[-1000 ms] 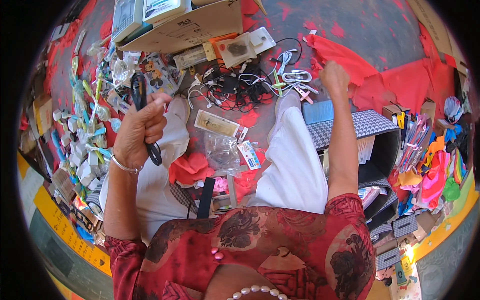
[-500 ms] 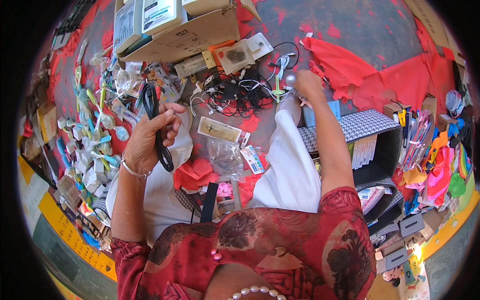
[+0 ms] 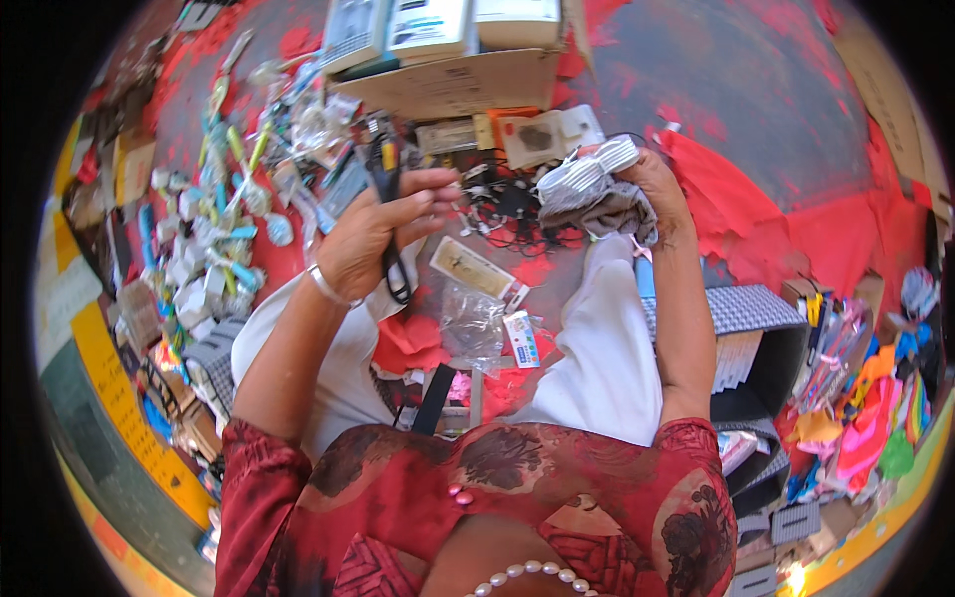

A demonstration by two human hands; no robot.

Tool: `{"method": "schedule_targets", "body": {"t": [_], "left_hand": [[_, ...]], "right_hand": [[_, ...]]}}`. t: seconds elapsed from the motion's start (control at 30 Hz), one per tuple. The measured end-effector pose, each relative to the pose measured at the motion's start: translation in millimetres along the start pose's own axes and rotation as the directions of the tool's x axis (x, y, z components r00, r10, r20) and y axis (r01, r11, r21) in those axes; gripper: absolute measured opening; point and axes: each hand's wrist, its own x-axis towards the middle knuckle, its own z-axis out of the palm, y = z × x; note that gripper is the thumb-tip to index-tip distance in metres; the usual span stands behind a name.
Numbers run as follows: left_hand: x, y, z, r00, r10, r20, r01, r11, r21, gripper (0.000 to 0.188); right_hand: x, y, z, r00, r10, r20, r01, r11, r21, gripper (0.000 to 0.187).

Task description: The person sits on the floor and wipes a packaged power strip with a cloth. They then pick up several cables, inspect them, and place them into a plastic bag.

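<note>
A folded black cable [image 3: 393,271] hangs through my left hand [image 3: 363,239], pinned at the thumb while the fingers stretch to the right. The upper end of its loop is blurred. My right hand [image 3: 659,194] grips a coiled white cable [image 3: 594,169] together with a crumpled grey cloth [image 3: 607,211], raised above my knee. Behind and below that bundle lies a tangle of black and white cables [image 3: 507,199]. Between my legs are a flat packaged item [image 3: 473,267], a clear plastic bag [image 3: 471,323] and a small white-and-blue card [image 3: 521,338].
A cardboard box [image 3: 458,85] of white containers stands beyond the cables. Toothbrushes and small white boxes [image 3: 199,289] are heaped on the left. Patterned storage boxes [image 3: 736,308] stand at my right, beside colourful balloon-like items [image 3: 865,398]. Torn red sheeting [image 3: 731,209] covers part of the floor.
My right hand has lifted from the cable pile and now holds the white cable and grey cloth. The left still holds the black cable. The whole view has shifted.
</note>
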Motion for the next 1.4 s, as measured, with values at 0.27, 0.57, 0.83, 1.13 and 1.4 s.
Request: {"method": "schedule_targets", "body": {"t": [0.27, 0.57, 0.83, 1.13, 1.4], "left_hand": [[-5, -4, 13, 0.983, -0.177, -0.042, 0.173, 0.831, 0.529, 0.042], [-1, -2, 7, 0.983, -0.153, -0.099, 0.172, 0.962, 0.214, 0.03], [1, -4, -2, 0.994, -0.04, -0.099, 0.045, 0.998, 0.05, 0.033], [5, -6, -9, 0.985, -0.128, -0.116, 0.117, 0.988, -0.098, 0.028], [4, -10, -12, 0.989, -0.097, -0.108, 0.073, 0.974, -0.212, 0.028]], "right_hand": [[5, 17, 118, 0.951, 0.132, 0.279, -0.006, 0.912, -0.41, 0.026], [-2, 30, 33, 0.926, 0.042, 0.374, 0.056, 0.967, -0.247, 0.038], [39, 85, -85, 0.668, -0.139, -0.731, -0.688, 0.261, -0.677, 0.05], [37, 125, -113, 0.564, -0.214, -0.797, -0.764, 0.229, -0.603, 0.033], [12, 88, -98, 0.896, -0.019, -0.444, -0.164, 0.915, -0.369, 0.02]]}}
